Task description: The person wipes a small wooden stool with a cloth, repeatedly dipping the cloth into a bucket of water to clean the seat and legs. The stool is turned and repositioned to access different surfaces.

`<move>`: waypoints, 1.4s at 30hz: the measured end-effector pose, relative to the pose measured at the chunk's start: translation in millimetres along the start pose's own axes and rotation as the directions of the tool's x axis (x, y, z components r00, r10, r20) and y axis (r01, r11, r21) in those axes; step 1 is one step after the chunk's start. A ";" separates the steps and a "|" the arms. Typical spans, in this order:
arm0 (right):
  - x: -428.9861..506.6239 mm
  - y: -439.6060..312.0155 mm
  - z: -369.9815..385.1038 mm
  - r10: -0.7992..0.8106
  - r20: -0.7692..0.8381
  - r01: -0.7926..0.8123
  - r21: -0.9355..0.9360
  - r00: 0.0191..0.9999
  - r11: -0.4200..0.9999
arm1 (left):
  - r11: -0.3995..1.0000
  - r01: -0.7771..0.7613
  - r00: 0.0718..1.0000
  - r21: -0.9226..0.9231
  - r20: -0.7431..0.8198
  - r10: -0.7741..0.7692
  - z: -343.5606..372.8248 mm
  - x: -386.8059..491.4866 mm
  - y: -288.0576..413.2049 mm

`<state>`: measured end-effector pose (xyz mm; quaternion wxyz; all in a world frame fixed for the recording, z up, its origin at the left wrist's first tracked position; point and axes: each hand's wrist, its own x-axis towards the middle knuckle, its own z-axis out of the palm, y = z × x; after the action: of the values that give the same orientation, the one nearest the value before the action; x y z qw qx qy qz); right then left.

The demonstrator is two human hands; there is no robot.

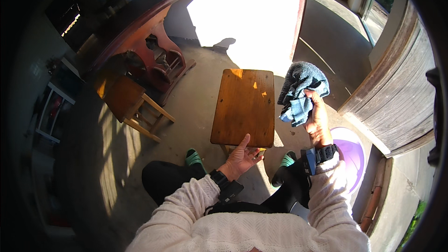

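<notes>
Straight before me stands a wooden stool [245, 108] with a varnished rectangular top and rounded corners. My left hand [239, 160] is at its near edge, thumb raised and fingers spread, holding nothing; whether it touches the wood I cannot tell. To the right of the stool, my right hand [316, 120] grips a crumpled blue-grey cloth [301, 89], bunched up above the floor. Small patches of sunlight fall on the stool's top.
Beside my right forearm is a purple and white plastic basin [350, 157]. A second wooden stool [127, 99] stands at left, near a carved red wooden piece of furniture [164, 56]. A weathered plank door [392, 84] is at right. Green sandals [193, 157] are on my feet.
</notes>
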<state>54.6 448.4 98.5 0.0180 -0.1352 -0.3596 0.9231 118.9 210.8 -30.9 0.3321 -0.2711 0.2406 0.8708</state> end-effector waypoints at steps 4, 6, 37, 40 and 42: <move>-1.0 3.1 -2.2 0.015 0.036 -0.015 -0.008 0.999 1.000 | 0.977 -0.214 0.976 -0.005 -0.040 0.213 1.8 10.2 0.3; 2.7 5.5 -2.9 -0.016 -0.023 0.015 -0.027 1.000 1.000 | 0.976 -0.216 0.975 -0.012 -0.051 0.215 3.9 13.8 11.0; 32.0 24.1 34.8 0.136 -0.228 -0.174 -0.156 0.964 0.972 | 0.619 -0.778 0.610 -0.107 0.106 0.785 56.9 208.9 436.9; 37.1 25.3 38.3 0.172 -0.297 -0.227 -0.164 0.939 0.960 | 0.629 -0.765 0.614 -0.139 0.139 0.777 51.5 234.5 458.2; 40.3 27.0 38.4 0.178 -0.346 -0.252 -0.182 0.921 0.950 | 0.613 -0.782 0.604 -0.110 0.110 0.789 44.2 247.2 466.6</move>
<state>7.4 408.3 98.0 -0.0406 -0.3255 -0.4359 0.8381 -382.0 38.4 -43.0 -0.0740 -0.0811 0.2879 0.9513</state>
